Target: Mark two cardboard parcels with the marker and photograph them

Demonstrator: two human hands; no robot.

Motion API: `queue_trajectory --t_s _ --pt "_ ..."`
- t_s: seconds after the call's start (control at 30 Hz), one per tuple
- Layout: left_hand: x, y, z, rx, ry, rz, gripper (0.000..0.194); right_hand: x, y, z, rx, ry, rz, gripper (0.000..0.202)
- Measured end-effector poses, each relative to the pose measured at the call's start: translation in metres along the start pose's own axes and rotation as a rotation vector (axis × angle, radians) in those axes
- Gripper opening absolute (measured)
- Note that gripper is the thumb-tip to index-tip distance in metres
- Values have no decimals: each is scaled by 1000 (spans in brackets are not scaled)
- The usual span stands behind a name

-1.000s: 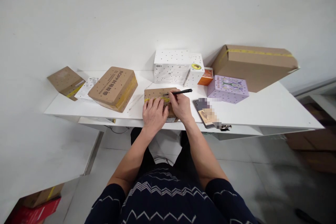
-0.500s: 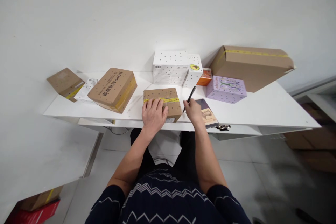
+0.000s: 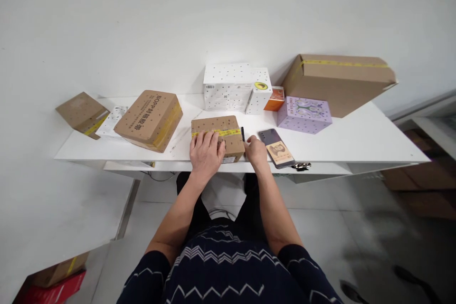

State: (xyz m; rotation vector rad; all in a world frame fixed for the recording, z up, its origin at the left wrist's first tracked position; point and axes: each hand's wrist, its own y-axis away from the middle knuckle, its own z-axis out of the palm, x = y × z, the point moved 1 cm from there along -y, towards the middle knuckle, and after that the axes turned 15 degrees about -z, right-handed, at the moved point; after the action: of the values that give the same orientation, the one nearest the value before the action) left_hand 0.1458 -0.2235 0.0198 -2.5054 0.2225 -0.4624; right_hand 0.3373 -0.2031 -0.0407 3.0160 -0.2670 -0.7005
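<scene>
My left hand (image 3: 205, 153) lies over the front of a small cardboard box (image 3: 233, 141) with yellow tape, its fingers on the top and its thumb near the front edge, steadying it. At the box's right side is my right hand (image 3: 255, 151), fingers closed around the near end of a black pen (image 3: 242, 133). Only the far part of the pen shows, upright in view along the box; the rest is behind the fingers. Just right of that hand, a smartphone (image 3: 277, 148) with a portrait picture on its back rests near the table's front edge.
Left on the white table (image 3: 342, 145) are a larger brown carton (image 3: 142, 118), a spotted white box (image 3: 109, 123) and a cardboard piece (image 3: 81, 111). Behind stand white boxes (image 3: 228, 88), an orange box (image 3: 275, 99), a purple box (image 3: 304, 114) and a tall carton (image 3: 331, 83) against the wall.
My right hand has moved left, away from the phone, to the box's side. The pen has gone from raised and slanted to lying alongside the box. My left hand stays on the box.
</scene>
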Motion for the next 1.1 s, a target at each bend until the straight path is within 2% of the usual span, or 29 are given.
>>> queue_trajectory --t_s 0.13,0.23,0.33,0.53,0.63,0.7,0.77,0.9,1.0,1.1 --pt "1 0 1 -24 21 -18 36 28 13 -8 221 167 111 53" --pt "1 0 1 -41 40 -41 35 52 21 -14 172 179 223 70" --pt "-1 0 -1 -61 73 -62 33 67 23 -18 75 123 219 69" --pt "-7 1 -6 -90 132 -62 27 73 27 -22 140 37 211 73" --pt "-8 -1 -8 -100 142 -60 24 75 38 -23 266 -330 219 75" --pt "-7 -2 -9 -99 138 -56 24 70 51 -26 332 -749 183 73" --pt "-7 -2 -10 -96 121 -67 24 55 69 -32 319 -1167 114 67" --pt "-6 1 -11 -77 71 -145 22 3 112 -47 99 -1809 14 57" --pt "-8 3 -9 -66 75 -178 22 -37 137 -46 -271 -2143 50 56" --pt "-15 4 -4 -91 108 -150 24 -66 147 -36 -639 -2267 37 66"
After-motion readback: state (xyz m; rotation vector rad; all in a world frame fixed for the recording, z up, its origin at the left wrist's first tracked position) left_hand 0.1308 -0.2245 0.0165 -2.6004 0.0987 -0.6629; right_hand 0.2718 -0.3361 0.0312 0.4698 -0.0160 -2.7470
